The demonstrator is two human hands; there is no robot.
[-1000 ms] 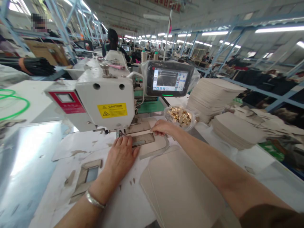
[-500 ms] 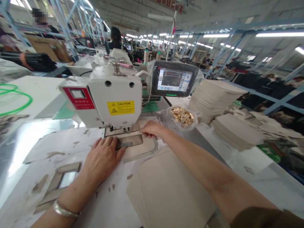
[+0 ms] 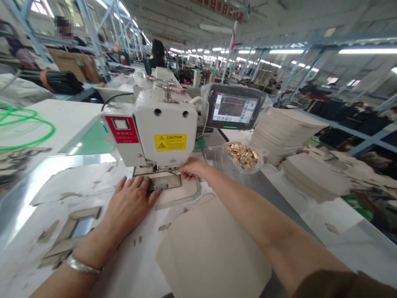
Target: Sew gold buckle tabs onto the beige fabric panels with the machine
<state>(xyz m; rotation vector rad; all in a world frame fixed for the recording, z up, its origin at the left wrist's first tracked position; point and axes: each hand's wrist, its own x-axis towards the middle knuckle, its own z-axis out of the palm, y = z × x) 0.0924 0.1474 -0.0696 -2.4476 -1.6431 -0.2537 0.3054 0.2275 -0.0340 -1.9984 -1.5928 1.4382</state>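
My left hand (image 3: 128, 203) lies palm down with its fingers stretched over the left end of a metal clamp plate (image 3: 169, 181). Under the plate is a beige panel (image 3: 176, 196) inside a grey template edge. Close to the presser foot (image 3: 170, 170) of a white sewing machine (image 3: 167, 122), my right hand (image 3: 190, 169) is pinched closed at the plate's upper right. What its fingertips hold is too small to make out. Large beige panels (image 3: 214, 248) lie overlapped in front of me, partly under my right forearm.
A plastic bowl (image 3: 228, 155) of gold metal fittings stands right of the machine, below a control screen (image 3: 234, 108). Stacks of beige panels (image 3: 288, 128) are farther right. A frame-shaped template (image 3: 70, 231) lies at left. Green tubing (image 3: 40, 142) coils at far left. A person (image 3: 157, 56) is beyond the machine.
The view has shifted slightly, so the machine appears farther right. Both hands keep about the same places at the plate, the right one still pinched.
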